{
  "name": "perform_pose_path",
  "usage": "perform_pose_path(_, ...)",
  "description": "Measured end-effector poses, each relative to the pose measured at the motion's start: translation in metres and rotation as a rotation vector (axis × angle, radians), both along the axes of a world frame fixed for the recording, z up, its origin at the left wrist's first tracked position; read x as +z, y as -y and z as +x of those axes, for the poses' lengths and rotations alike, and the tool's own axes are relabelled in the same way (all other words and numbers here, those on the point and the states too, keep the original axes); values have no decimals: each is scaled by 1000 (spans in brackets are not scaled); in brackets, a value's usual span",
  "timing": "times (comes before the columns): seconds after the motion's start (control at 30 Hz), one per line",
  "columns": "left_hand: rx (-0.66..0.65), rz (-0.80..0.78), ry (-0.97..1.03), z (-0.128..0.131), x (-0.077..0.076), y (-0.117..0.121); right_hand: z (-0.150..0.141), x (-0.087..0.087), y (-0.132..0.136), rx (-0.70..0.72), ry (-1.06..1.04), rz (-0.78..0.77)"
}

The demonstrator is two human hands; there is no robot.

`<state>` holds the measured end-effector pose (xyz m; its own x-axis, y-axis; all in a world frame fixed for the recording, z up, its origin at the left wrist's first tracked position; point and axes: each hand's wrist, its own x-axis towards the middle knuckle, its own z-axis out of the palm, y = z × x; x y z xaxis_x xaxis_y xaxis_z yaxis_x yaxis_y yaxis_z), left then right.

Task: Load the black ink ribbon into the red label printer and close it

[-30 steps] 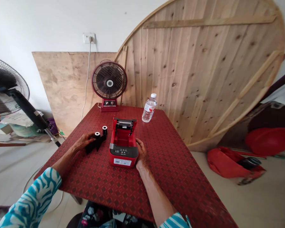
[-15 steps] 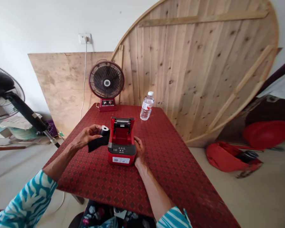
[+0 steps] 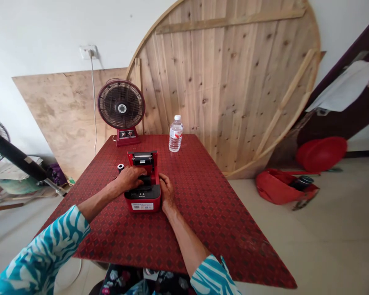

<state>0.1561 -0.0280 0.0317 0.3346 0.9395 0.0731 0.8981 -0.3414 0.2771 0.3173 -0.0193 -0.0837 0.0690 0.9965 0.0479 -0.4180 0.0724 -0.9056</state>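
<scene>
A small red and black label printer (image 3: 143,203) stands on the table with its lid (image 3: 142,158) tipped up at the back. My left hand (image 3: 129,178) reaches into the printer's bay from the left. Its fingers are curled onto a black roll (image 3: 146,179) inside, partly hidden by them. My right hand (image 3: 167,191) is wrapped against the printer's right side, steadying it. Just behind my left wrist shows a small black roll with a white end (image 3: 120,166), which no finger visibly touches.
The table (image 3: 215,229) has a patterned dark red cover. Towards its back stand a red fan (image 3: 121,107) and a water bottle (image 3: 176,134). A round wooden tabletop (image 3: 221,90) leans on the wall. On the floor at right lies a red bag (image 3: 273,188).
My left hand has moved from beside the printer, where it held a black roll with a loose strip, into the open bay. My right hand stays on the printer's side. The view has turned right.
</scene>
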Motion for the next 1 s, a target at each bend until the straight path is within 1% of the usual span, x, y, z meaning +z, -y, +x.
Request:
perform_pose_path(0.13, -5, -75, -42, 7, -5, -15, 0, -4, -2, 8, -6, 15)
perform_pose_path(0.2, -27, -121, -46, 9, -3, -20, -1, -4, -2, 14, -7, 15)
perform_pose_path(0.27, -68, -163, -40, 9, 2, -21, -1, -4, -1, 16, -5, 9)
perform_pose_path(0.33, -110, -178, 3, 6, 9, -15, -1, -4, -1, 22, -5, 7)
perform_pose_path(0.43, -110, -143, 171, -3, 17, 4, -1, -2, 0, 27, -8, 21)
perform_pose_path(0.5, -85, -148, 273, -10, 18, 20, -1, 0, 0, 14, -8, 22)
perform_pose_path(0.6, -72, -160, 306, -15, 15, 37, -1, 1, 0, 11, -31, -7)
perform_pose_path(0.77, -63, -33, 277, -12, 9, 44, -2, 1, -1, 0, -26, 4)
perform_pose_path(0.87, -139, 123, 245, -10, 7, 49, -2, 2, -2, -9, -25, 18)
perform_pose_path(0.93, -196, 230, 207, -10, 5, 57, -2, 2, -1, -3, -25, 30)
perform_pose_path(1.0, -219, 308, 174, -10, 3, 66, -1, 3, 0, 1, -9, 38)
